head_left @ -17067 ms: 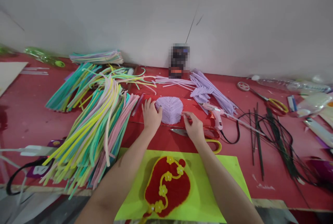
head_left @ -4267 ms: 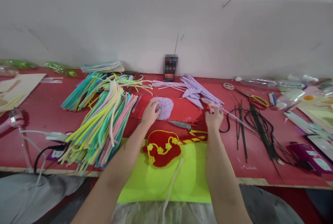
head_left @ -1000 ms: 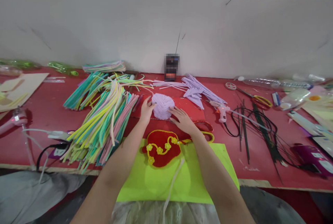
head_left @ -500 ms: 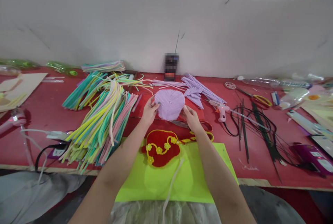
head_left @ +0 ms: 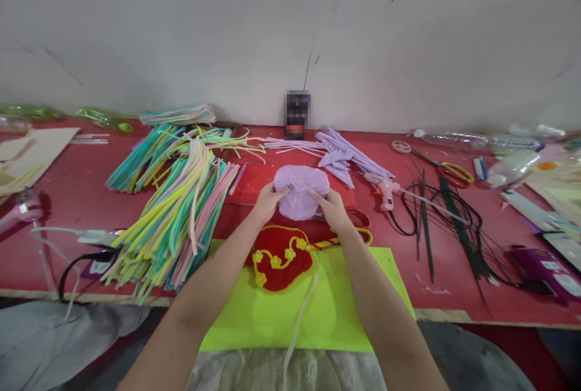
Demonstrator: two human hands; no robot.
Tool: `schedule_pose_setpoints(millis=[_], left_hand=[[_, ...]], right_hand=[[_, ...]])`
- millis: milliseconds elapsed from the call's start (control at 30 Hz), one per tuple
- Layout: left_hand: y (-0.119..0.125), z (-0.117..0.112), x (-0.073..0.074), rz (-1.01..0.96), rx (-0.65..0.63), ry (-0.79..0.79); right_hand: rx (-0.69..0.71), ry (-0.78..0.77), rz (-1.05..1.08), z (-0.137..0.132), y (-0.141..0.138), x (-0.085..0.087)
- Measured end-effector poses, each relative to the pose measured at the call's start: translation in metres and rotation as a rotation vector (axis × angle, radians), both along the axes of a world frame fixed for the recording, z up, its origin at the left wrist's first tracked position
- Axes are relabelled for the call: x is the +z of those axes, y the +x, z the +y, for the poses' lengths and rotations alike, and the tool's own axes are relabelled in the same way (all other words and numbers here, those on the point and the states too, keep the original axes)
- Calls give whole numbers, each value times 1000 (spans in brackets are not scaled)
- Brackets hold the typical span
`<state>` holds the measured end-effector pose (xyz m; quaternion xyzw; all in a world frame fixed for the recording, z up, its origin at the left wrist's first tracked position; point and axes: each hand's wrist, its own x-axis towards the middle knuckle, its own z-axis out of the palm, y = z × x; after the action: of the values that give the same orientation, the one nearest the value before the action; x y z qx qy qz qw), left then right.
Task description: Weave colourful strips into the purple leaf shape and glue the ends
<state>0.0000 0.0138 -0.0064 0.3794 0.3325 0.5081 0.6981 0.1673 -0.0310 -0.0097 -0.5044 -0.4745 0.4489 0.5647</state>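
Note:
Between my hands is a rounded lavender panel [head_left: 300,192], its rows of pipe cleaners meeting in a V pattern. My left hand [head_left: 267,202] grips its left edge, thumb laid on the front. On the right side my right hand [head_left: 333,206] pinches it the same way, the fingers hidden behind. Below lies a red gourd-shaped piece [head_left: 282,267] with yellow trim and small yellow flowers, partly on a bright yellow-green sheet [head_left: 336,312]. Red-handled scissors [head_left: 361,217] show partly behind my right hand. Lavender pipe cleaners [head_left: 358,152] lie just beyond the panel.
Bundles of multicoloured pipe cleaners [head_left: 181,203] spread to the left. To the right are a pink glue gun [head_left: 387,192], dark green stems [head_left: 458,221] with a cable, and yellow-handled scissors [head_left: 456,173]. A phone [head_left: 297,115] leans on the white partition [head_left: 204,40].
The lavender panel has come slightly nearer to me and to the right. My thumbs now reach further in over its front face.

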Motion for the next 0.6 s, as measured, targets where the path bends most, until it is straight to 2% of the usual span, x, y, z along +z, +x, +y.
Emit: schedule_pose_setpoints(millis=[200,600], left_hand=[[0,1,-3,7,6,4],[0,1,-4,87,18,0]], right_hand=[[25,28,72,1,0,-2],[19,-20,54,0,-2,1]])
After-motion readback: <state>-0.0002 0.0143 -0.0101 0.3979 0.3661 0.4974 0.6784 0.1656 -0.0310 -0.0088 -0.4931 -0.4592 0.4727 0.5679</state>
